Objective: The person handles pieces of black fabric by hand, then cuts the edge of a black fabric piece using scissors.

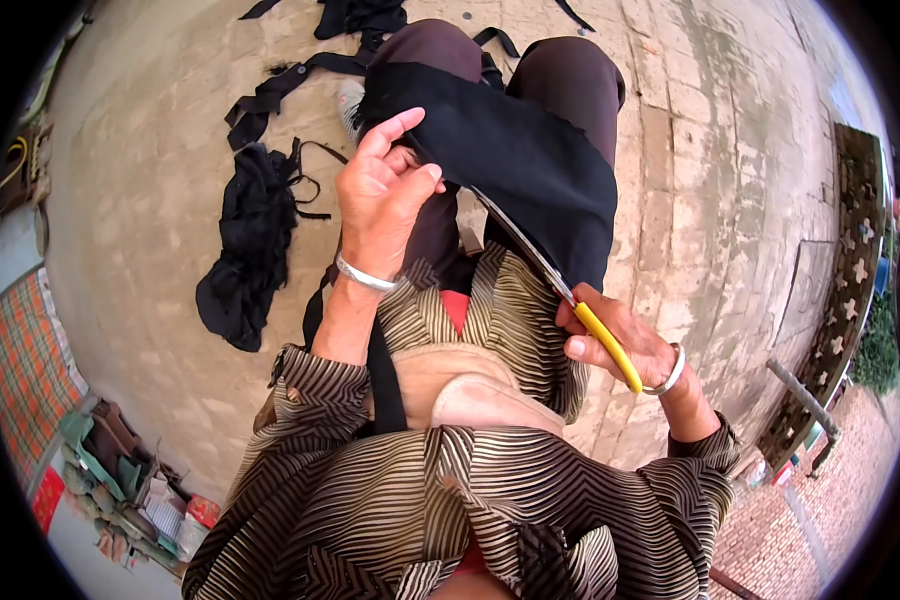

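Note:
A piece of black cloth (515,150) lies across both knees of my dark trousers. At its near left edge, my left hand (382,195) has its index finger stretched out, while the thumb and curled fingers pinch the cloth. My right hand (615,340) grips scissors (608,345) with a yellow handle. The long metal blades run up and left along the cloth's near edge, their tips close to my left fingers. How far the blades are parted is hard to see. A black strip (383,375) hangs over my lap beside my left forearm.
On the paved ground to the left lies a crumpled black cloth piece (245,250). Black scraps and strips (270,97) are scattered beyond it and past my knees. Piled items (130,480) stand at lower left. A low wall with cutouts (838,300) runs along the right.

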Tool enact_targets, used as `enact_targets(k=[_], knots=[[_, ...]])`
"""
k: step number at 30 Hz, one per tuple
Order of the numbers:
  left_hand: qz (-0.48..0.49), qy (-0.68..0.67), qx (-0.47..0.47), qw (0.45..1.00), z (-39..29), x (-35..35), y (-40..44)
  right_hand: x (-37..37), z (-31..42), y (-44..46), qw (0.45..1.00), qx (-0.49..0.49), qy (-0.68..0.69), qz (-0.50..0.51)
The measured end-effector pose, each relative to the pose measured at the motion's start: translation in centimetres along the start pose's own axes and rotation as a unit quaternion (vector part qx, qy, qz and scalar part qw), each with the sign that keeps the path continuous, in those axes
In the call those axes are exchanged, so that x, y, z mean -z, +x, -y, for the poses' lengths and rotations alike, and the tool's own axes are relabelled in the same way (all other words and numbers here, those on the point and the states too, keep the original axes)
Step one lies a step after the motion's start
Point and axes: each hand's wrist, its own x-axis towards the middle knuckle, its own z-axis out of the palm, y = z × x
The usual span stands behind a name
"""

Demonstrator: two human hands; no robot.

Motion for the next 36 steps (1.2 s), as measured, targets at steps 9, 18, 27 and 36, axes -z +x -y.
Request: enact_targets(k=[9,18,27,36], knots=[[0.007,-0.017,-0.012,1.0,-0.8,-0.6,-0.2,0.7,0.8,0.6,0.999,0.01,0.004,0.047],[0.005,-0.066,0.014,0.998,-1.1,-0.7,-0.1,0.9,2.1,2.5,0.999,0.032,-0.016,0.021],[0.011,-0.081,0.017,0.997,-1.3,-0.8,-0.1,0.7,2.6,4.1,0.998,0.063,-0.019,-0.002],[0.015,-0.065,0.014,0.998,-1.3,-0.5,-0.1,0.4,2.8,4.8,0.998,0.056,-0.035,-0.023]])
